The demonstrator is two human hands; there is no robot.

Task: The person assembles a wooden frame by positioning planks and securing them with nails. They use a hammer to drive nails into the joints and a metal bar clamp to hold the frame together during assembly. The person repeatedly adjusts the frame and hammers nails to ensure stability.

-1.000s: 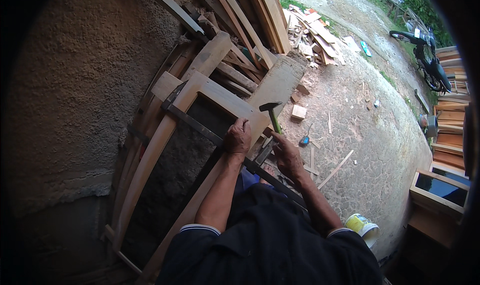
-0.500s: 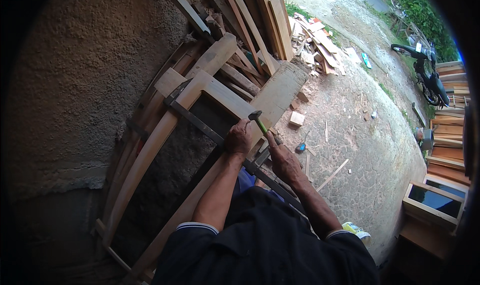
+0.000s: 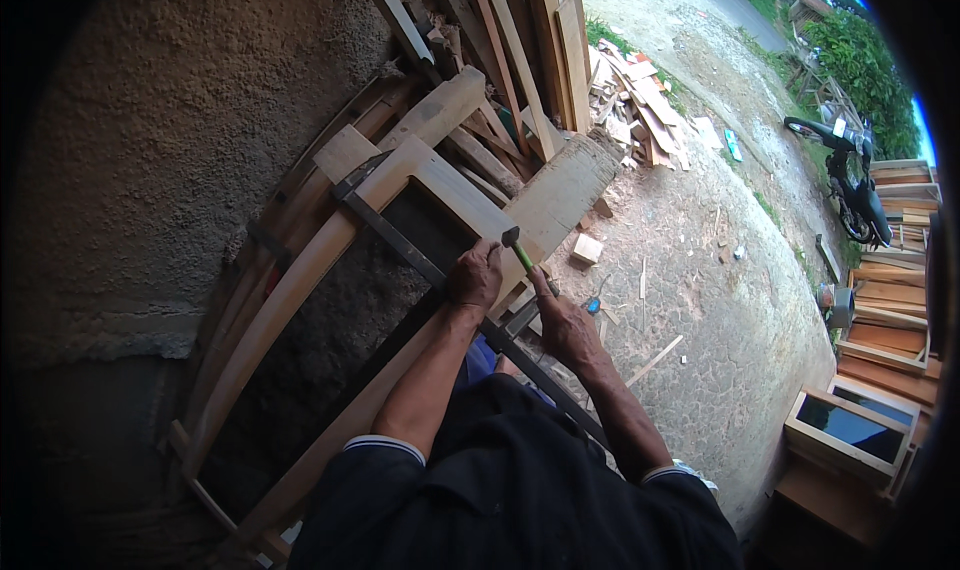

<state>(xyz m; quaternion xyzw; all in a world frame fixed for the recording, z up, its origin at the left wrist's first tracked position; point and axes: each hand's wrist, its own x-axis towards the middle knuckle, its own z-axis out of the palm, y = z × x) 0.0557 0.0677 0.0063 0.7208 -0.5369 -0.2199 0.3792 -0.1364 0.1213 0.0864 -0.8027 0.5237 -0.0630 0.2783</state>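
My right hand (image 3: 572, 332) is wrapped round the handle of a hammer (image 3: 523, 256) with a green shaft and a dark head. The hammer head is just right of my left hand (image 3: 473, 276), which is closed at the joint of a pale wooden frame (image 3: 272, 315). Whatever its fingertips pinch is too small to make out. A long dark metal bar clamp (image 3: 392, 241) crosses the frame diagonally and passes beneath my hands. Under the frame's corner, a thick wooden plank (image 3: 565, 192) reaches out to the upper right.
Upright boards (image 3: 545, 50) lean by the rough wall (image 3: 200, 120) on the left. Offcuts (image 3: 640, 100) lie heaped beyond the plank. A wood block (image 3: 587, 249) and a blue tape measure (image 3: 594, 305) are on the ground. At right are a motorcycle (image 3: 855, 185) and stacked wooden frames (image 3: 890, 290).
The view has shifted slightly, moving the background a little. Both hands and the hammer keep almost the same places at the frame, with the hammer head marginally lower beside my left hand.
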